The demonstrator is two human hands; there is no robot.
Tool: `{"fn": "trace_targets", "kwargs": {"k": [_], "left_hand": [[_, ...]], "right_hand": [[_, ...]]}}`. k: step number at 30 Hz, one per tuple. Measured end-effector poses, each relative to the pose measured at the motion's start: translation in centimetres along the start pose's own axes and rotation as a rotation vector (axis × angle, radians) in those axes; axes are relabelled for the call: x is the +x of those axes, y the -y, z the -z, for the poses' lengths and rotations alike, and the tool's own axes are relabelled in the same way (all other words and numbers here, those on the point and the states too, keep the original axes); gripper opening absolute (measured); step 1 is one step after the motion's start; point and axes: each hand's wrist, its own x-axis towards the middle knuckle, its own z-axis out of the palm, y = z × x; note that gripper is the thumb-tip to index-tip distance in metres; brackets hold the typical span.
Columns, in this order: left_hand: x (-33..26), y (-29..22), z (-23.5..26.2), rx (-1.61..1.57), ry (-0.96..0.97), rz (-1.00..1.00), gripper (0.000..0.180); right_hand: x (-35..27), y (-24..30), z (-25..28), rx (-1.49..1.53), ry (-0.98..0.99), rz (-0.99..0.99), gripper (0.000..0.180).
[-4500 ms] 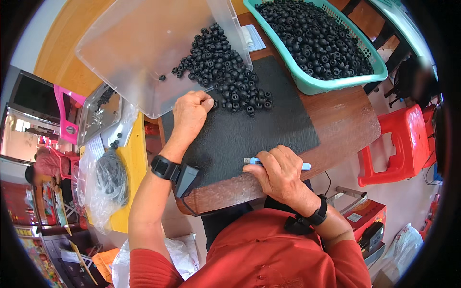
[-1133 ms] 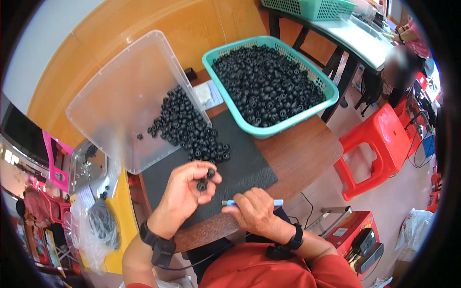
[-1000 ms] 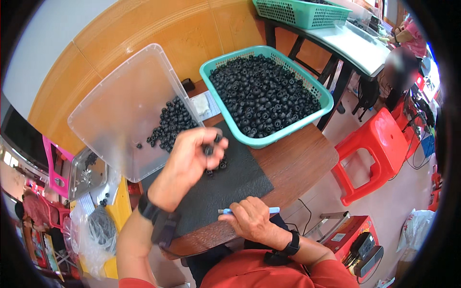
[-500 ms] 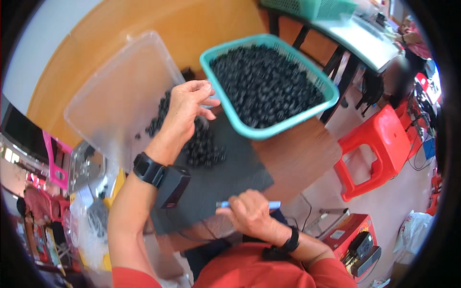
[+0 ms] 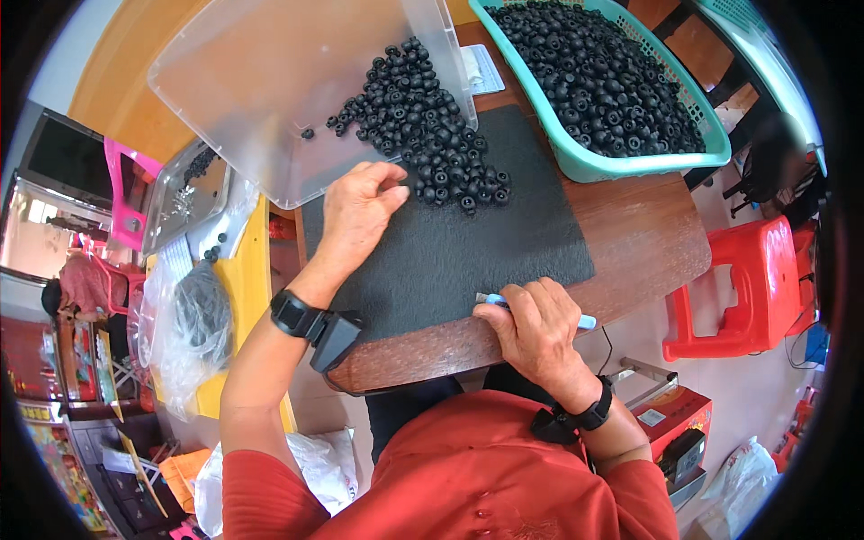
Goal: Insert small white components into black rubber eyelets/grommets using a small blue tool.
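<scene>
My left hand (image 5: 358,214) is just above the dark mat (image 5: 450,261), beside the near edge of a pile of small round black parts (image 5: 441,162). Its fingers are bent, with a gap between thumb and forefinger, and nothing shows in them. Many of the parts have a hole in one side. My right hand (image 5: 540,328) is wrapped round a light-blue utility knife (image 5: 494,300) over the near edge of the mat, its short blade end pointing left. The pile spills from a clear plastic bin (image 5: 261,99) tilted on its side.
A turquoise basket (image 5: 576,160) full of similar black parts stands at the far right of the wooden table (image 5: 639,229). Red stools (image 5: 751,279) are on the right. On the left are a metal tray (image 5: 184,202) and a plastic bag (image 5: 200,310) on a yellow surface.
The view has shifted, showing the mat and pile more fully. My left hand has come away from the basket edge to the near side of the pile. My right hand keeps the knife.
</scene>
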Motion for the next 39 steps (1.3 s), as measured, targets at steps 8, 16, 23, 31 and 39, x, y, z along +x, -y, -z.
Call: {"fn": "trace_targets", "kwargs": {"k": [8,16,23,31,39], "left_hand": [[2.3,0.8,-1.4,0.108,0.097,0.004,0.024],[1.7,1.0,-1.5,0.273,0.088,-0.095,0.017],[-0.7,-0.2,-2.4,0.483,-0.009,-0.362,0.019],[-5.1,-4.0,0.3,-0.554,0.182,0.239,0.016],[-10.2,-7.2,0.5,-1.016,0.210,0.357,0.024]], "right_hand": [[0.4,0.2,0.3,-0.013,0.035,-0.040,0.026],[0.0,0.1,0.4,-0.032,0.056,-0.031,0.027],[-0.6,0.5,0.1,-0.036,0.025,-0.016,0.027],[0.6,-0.1,0.3,0.000,-0.052,-0.010,0.029],[2.5,2.1,0.6,0.167,-0.071,-0.010,0.032]]}}
